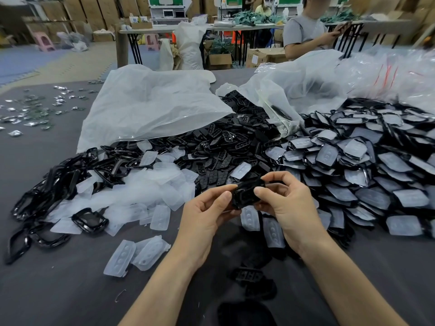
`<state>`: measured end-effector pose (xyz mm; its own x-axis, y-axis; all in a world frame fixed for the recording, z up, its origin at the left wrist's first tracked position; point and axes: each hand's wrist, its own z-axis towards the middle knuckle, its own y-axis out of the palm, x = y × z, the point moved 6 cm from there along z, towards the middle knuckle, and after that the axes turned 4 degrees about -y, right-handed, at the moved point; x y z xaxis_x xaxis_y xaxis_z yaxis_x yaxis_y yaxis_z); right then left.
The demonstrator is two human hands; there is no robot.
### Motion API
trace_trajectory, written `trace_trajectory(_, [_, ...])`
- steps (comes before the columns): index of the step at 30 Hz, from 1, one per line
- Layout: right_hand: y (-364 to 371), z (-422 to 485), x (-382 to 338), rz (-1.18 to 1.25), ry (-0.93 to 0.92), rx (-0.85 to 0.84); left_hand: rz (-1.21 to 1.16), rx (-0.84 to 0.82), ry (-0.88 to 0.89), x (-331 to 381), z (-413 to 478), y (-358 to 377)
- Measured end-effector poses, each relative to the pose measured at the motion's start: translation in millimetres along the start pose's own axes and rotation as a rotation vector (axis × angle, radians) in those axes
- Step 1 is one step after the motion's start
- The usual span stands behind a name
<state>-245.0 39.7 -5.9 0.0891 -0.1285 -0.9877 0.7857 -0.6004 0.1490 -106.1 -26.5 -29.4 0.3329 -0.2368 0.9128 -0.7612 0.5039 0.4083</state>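
Both hands hold one small black plastic shell [246, 192] above the grey table [70, 278]. My left hand [207, 212] pinches its left edge between thumb and fingers. My right hand [284, 201] grips its right side, thumb on top and fingers curled behind. Loose piles surround the hands: glossy black frames [90, 220] at the left, translucent white button pads [160, 217] in the middle, black button plates [219, 158] behind, and assembled black-and-white pieces [353, 165] at the right.
Two large clear plastic bags [150, 107] lie open at the back of the piles. A black button plate [247, 275] lies near the table's front edge. Small silver packets [35, 109] are scattered far left. A seated person [306, 34] is behind the table.
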Motion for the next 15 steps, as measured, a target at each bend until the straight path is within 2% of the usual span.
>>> trace_trajectory(7, [-2.1, -2.7, -11.0, -0.425, -0.253, 0.058, 0.279, 0.039, 0.061, -0.7, -1.9, 2.7])
trace_trajectory(15, [12.7, -14.9, -22.8, -0.698, -0.523, 0.031, 0.48, 0.098, 0.103, 2.7, -2.9, 3.5])
